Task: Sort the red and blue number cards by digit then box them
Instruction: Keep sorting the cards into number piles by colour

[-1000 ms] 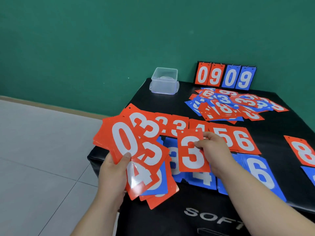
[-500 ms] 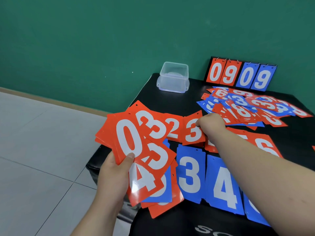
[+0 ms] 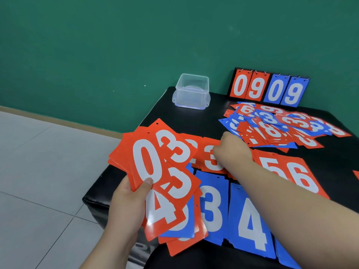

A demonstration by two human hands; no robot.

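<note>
While the left hand (image 3: 127, 208) grips fanned cards (image 3: 144, 162), the right hand (image 3: 232, 150), grip unclear, should square the red 3 (image 3: 210, 165) flat.

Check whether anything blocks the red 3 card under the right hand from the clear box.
Nothing visible does. Between the red 3 card at the right hand and the clear box lies only bare black table. The mixed card pile sits off to the right; the fanned cards in the left hand are nearer.
</note>
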